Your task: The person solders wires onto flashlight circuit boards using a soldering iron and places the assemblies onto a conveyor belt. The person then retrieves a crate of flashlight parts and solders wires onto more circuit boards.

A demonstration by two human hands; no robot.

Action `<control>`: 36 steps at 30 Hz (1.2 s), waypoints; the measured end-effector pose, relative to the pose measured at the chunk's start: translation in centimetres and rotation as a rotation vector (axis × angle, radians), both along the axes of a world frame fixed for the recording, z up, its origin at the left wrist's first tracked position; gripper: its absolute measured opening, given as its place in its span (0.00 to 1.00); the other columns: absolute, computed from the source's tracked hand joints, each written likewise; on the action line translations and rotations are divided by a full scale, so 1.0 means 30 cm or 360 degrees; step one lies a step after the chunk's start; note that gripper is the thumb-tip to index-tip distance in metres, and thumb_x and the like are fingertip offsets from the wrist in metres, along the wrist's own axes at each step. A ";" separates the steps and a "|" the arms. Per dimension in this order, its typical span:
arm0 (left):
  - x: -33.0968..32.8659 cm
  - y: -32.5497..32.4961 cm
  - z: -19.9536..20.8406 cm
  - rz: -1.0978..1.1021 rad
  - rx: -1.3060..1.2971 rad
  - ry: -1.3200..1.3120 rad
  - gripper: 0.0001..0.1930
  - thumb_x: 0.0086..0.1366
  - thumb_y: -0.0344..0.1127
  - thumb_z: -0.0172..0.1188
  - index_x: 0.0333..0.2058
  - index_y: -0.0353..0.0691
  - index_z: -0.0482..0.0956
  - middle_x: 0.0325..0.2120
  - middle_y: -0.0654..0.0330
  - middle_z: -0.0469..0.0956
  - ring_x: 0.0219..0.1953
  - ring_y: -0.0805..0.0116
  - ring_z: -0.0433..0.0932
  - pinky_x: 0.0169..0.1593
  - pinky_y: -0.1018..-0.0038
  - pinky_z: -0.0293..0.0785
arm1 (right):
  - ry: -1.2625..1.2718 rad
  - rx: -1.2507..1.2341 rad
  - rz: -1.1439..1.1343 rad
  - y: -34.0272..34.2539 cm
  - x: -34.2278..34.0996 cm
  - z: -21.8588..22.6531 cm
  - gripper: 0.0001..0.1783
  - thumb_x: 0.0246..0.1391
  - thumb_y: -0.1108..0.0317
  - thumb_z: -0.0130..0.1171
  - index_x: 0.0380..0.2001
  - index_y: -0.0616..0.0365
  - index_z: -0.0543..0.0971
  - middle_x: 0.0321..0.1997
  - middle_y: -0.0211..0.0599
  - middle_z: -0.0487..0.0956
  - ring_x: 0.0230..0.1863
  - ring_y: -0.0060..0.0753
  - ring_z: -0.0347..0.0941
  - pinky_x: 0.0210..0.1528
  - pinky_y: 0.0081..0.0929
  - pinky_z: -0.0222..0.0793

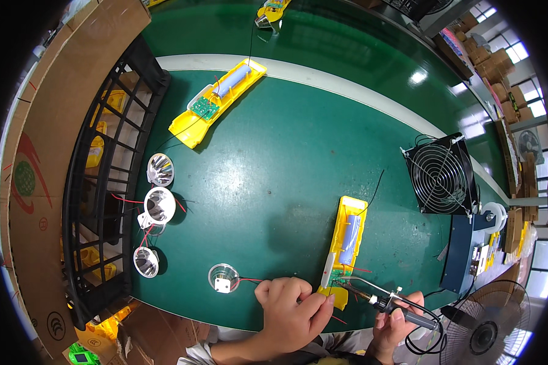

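Note:
My right hand (pixel 398 321) grips a soldering iron (pixel 415 317) with a thin metal tube clamped along it. Its tip reaches a green circuit board (pixel 341 277) in a yellow flashlight shell (pixel 354 210), which also holds a blue cylindrical battery (pixel 349 240). My left hand (pixel 295 311) is closed beside the shell's near end, pinching thin wire. A red and black wire (pixel 249 280) runs from under this hand to a clear-rimmed reflector cup (pixel 224 278) with a white back piece. The exact contact at the iron's tip is too small to make out.
Three shiny reflector cups (pixel 159 205) with wires stand at the left. Another yellow shell (pixel 219 103) with battery and board lies at the back left. A black crate (pixel 112 164) borders the left side; a square fan (pixel 438 176) and a round fan (pixel 484 328) stand right.

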State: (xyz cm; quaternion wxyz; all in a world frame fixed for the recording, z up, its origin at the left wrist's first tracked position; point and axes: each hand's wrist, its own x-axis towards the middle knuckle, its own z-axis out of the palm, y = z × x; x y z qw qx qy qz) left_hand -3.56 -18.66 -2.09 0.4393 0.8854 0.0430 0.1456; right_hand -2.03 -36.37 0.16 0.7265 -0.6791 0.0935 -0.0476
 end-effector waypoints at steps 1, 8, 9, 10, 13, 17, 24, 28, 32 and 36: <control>-0.001 0.000 0.000 0.0000 0.0000 0.0003 0.06 0.44 0.34 0.63 0.16 0.47 0.73 0.20 0.68 0.59 0.28 0.69 0.60 0.36 0.68 0.47 | -0.0004 0.0009 -0.0012 0.003 0.000 0.000 0.21 0.43 0.62 0.61 0.28 0.60 0.60 0.17 0.34 0.67 0.09 0.17 0.61 0.12 0.12 0.59; -0.007 0.002 0.001 -0.0018 0.0038 0.0044 0.06 0.47 0.37 0.62 0.19 0.49 0.73 0.22 0.70 0.62 0.29 0.71 0.62 0.37 0.68 0.47 | 0.0011 0.0014 -0.0023 0.008 0.000 0.001 0.21 0.43 0.61 0.61 0.28 0.59 0.60 0.18 0.34 0.67 0.09 0.17 0.60 0.12 0.12 0.58; -0.003 -0.001 0.002 -0.0003 0.0022 0.0018 0.06 0.45 0.35 0.63 0.18 0.48 0.73 0.21 0.69 0.60 0.28 0.70 0.61 0.37 0.68 0.47 | 0.0008 0.0010 -0.0026 0.015 0.002 0.010 0.21 0.43 0.61 0.61 0.28 0.59 0.60 0.18 0.34 0.67 0.09 0.17 0.60 0.12 0.12 0.58; -0.001 -0.002 0.002 0.0014 0.0007 -0.0007 0.07 0.44 0.34 0.63 0.16 0.46 0.73 0.19 0.68 0.59 0.27 0.69 0.61 0.37 0.68 0.47 | 0.0028 -0.0076 -0.0025 0.027 0.005 0.022 0.20 0.44 0.60 0.57 0.28 0.59 0.58 0.19 0.30 0.65 0.12 0.14 0.59 0.14 0.08 0.57; 0.000 -0.005 -0.003 0.0016 0.0000 -0.0002 0.07 0.43 0.34 0.64 0.16 0.47 0.73 0.19 0.68 0.60 0.27 0.69 0.61 0.37 0.68 0.47 | 0.0060 -0.0151 -0.0029 0.026 0.006 0.019 0.20 0.44 0.59 0.54 0.28 0.59 0.57 0.20 0.27 0.64 0.15 0.11 0.59 0.16 0.04 0.56; -0.005 -0.001 -0.003 -0.0007 0.0028 0.0025 0.06 0.46 0.36 0.63 0.19 0.50 0.73 0.22 0.70 0.61 0.28 0.72 0.62 0.36 0.68 0.47 | 0.0070 -0.0135 -0.0035 0.027 0.008 0.025 0.20 0.44 0.59 0.55 0.28 0.58 0.57 0.19 0.27 0.63 0.15 0.12 0.58 0.17 0.04 0.56; -0.007 -0.004 -0.007 0.0003 0.0038 0.0012 0.06 0.46 0.36 0.63 0.19 0.50 0.73 0.22 0.70 0.61 0.28 0.72 0.62 0.36 0.68 0.46 | 0.0042 -0.0104 -0.0036 0.025 0.008 0.015 0.21 0.44 0.59 0.57 0.28 0.58 0.58 0.16 0.27 0.63 0.13 0.12 0.58 0.15 0.05 0.56; -0.009 0.000 -0.006 0.0010 0.0046 0.0010 0.06 0.46 0.36 0.63 0.19 0.50 0.73 0.21 0.70 0.61 0.28 0.72 0.62 0.36 0.69 0.46 | 0.0021 -0.0069 -0.0031 0.004 -0.001 0.001 0.22 0.43 0.59 0.60 0.28 0.59 0.59 0.17 0.32 0.66 0.11 0.16 0.60 0.13 0.09 0.57; -0.007 -0.004 -0.009 0.0004 0.0037 0.0009 0.06 0.46 0.36 0.63 0.19 0.50 0.73 0.21 0.70 0.61 0.27 0.72 0.62 0.36 0.69 0.46 | -0.0006 -0.0023 -0.0064 0.001 0.000 0.000 0.22 0.42 0.60 0.62 0.28 0.60 0.61 0.16 0.36 0.68 0.10 0.20 0.63 0.12 0.13 0.60; -0.008 -0.004 -0.008 0.0009 0.0044 0.0004 0.07 0.46 0.36 0.63 0.19 0.49 0.73 0.21 0.70 0.61 0.27 0.72 0.62 0.36 0.69 0.46 | -0.0061 -0.0017 -0.0039 -0.002 -0.004 0.002 0.22 0.42 0.60 0.62 0.28 0.60 0.61 0.16 0.35 0.67 0.10 0.19 0.62 0.13 0.13 0.60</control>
